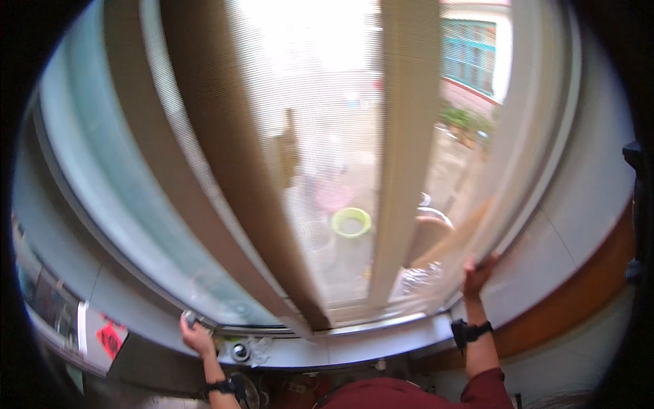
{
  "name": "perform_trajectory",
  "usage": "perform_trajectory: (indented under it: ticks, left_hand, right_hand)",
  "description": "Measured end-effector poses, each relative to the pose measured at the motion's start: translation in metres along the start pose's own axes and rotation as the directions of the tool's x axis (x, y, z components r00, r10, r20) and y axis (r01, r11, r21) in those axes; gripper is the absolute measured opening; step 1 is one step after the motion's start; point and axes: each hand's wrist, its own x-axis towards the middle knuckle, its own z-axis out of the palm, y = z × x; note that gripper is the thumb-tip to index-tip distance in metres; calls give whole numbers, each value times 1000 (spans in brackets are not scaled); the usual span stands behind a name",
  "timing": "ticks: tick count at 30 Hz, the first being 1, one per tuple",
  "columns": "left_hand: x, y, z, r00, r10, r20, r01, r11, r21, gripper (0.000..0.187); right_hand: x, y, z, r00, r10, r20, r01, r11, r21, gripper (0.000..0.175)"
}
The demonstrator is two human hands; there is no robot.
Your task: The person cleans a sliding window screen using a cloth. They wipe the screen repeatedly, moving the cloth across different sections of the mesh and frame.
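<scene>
A wide sliding window (153, 174) with a mesh screen (327, 168) and upright frame bars fills the view. At the lower left, my left hand (195, 335) is at the window's lower left corner, its fingers around a small grey thing that I cannot make out. My right hand (477, 273) is raised at the lower right, touching the right side of the window frame; whether its fingers grip the edge is blurred. Both wrists wear black bands.
On the white sill (357, 345) near my left hand lie a small round dark-topped thing (240, 350) and crumpled clear plastic (261, 350). Outside, beyond the window, are a green basin (351, 222), a pink basin (332, 197) and plants (462, 120). A red paper decoration (110, 338) hangs at left.
</scene>
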Motion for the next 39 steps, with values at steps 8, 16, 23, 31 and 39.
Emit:
perform_trajectory:
  ticks: [8, 16, 23, 31, 39]
  left_hand:
    - [-62, 62, -21, 989, -144, 34, 143, 990, 18, 43]
    - [-98, 56, -36, 988, -153, 28, 155, 981, -118, 43]
    - [-139, 107, -38, 982, -132, 137, 147, 983, -107, 41]
    - [-164, 140, -34, 993, -111, 42, 115, 989, -94, 42]
    - [-189, 177, -33, 982, -32, 189, 72, 976, -208, 43]
  right_hand:
    - [15, -71, -17, 871, 351, 345, -452, 848, 278, 60]
    - [-11, -28, -29, 730, 528, 433, -681, 610, 405, 49]
    - [-21, -24, -35, 455, 766, 455, -882, 316, 350, 52]
    - [-3, -63, -45, 513, 686, 516, -753, 70, 655, 57]
    - [-19, -64, -21, 584, 696, 418, -796, 391, 461, 58]
